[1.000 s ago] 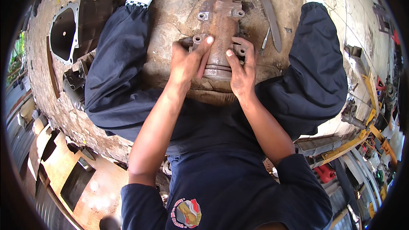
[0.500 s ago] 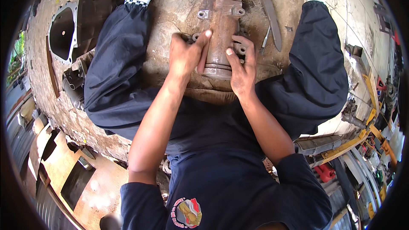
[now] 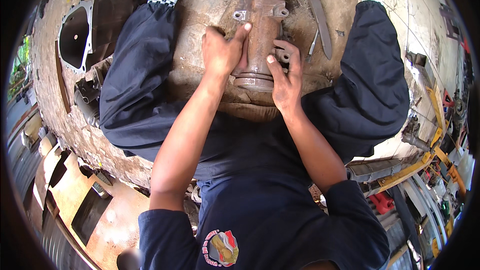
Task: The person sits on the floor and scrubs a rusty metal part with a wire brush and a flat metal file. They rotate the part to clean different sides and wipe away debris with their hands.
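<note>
The rusty casting (image 3: 264, 40) lies at twelve o'clock, whole and brown-coated. The right hand (image 3: 287, 77) grasps its four-o'clock side; the left hand (image 3: 221, 55) thumbs its nine-o'clock side, other fingers' hold unclear.

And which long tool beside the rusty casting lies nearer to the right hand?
The thin, pale rod; the broad, flat, brown bar lies farther from the right hand.

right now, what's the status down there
Left grip against rusty cylinder, right grip at its nearer right lug. Cylinder lying between the legs. Flat bar off to the right, clear of both grips.
</note>
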Motion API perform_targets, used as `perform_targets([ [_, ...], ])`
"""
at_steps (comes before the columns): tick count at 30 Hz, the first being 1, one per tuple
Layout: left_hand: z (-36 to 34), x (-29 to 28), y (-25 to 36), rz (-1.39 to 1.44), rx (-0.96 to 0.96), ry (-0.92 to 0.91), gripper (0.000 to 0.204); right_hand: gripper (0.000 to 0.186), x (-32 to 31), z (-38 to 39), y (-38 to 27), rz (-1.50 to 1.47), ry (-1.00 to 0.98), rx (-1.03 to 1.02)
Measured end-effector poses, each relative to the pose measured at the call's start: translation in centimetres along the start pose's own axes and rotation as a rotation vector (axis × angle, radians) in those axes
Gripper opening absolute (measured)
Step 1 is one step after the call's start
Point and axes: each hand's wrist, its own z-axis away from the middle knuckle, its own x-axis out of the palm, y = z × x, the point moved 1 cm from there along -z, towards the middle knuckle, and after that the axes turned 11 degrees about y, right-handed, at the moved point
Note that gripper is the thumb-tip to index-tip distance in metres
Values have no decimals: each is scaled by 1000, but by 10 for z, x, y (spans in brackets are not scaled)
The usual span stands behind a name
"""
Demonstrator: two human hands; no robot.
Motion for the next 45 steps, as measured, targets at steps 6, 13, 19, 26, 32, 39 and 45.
perform_targets([
  [6, 11, -10, -8, 39, -39, -74, 86, 40, 2, 1, 3, 2, -8, 7],
  [13, 1, -6, 1, 5, 1, -33, 94, 39, 2, -1, 5, -26, 10, -7],
  [19, 8, -8, -12, 188, -135, -88, 97, 40, 6, 1, 5, -21, -14, -8],
  [26, 5, -9, -12, 176, -172, -190, 97, 39, 3, 1, 4, -21, 7, 1],
  [32, 16, -11, -11, 256, -189, -188, 92, 39, 3, -1, 4, -9, 16, -34],
  [39, -1, -5, 5, 43, -87, -26, 98, 38, 5, -1, 3, -38, 21, -23],
  [45, 9, -10, -16, 239, -120, -199, 89, 40, 3, 0, 8, -32, -10, 27],
])
